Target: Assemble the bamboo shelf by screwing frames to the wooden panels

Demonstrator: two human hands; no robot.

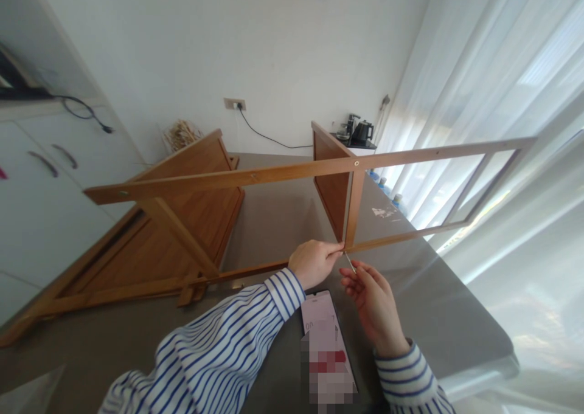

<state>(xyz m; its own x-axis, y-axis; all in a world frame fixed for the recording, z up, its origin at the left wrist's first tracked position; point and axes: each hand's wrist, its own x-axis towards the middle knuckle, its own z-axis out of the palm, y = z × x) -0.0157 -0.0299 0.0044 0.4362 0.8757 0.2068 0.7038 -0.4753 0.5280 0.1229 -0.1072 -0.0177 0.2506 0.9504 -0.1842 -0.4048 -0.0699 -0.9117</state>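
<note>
A wooden frame [292,172] with long rails and crosspieces lies on its side over the table, joined to two wooden panels, a left one [191,219] and a right one [326,171]. My left hand [314,262] is closed round the lower rail, its fingertips at the joint with the upright crosspiece [354,207]. In my right hand [374,298] a thin metal rod [350,262], perhaps a hex key, is pinched between thumb and fingers. Its far end meets the rail at that joint. Whether it sits in a screw head is too small to tell.
A phone [326,335] lies on the grey table [456,317] between my forearms. Behind stand a black kettle [364,132] and a wall socket with a plugged cable [239,105]. White curtains [538,231] hang at the right, white cabinets [45,207] at the left.
</note>
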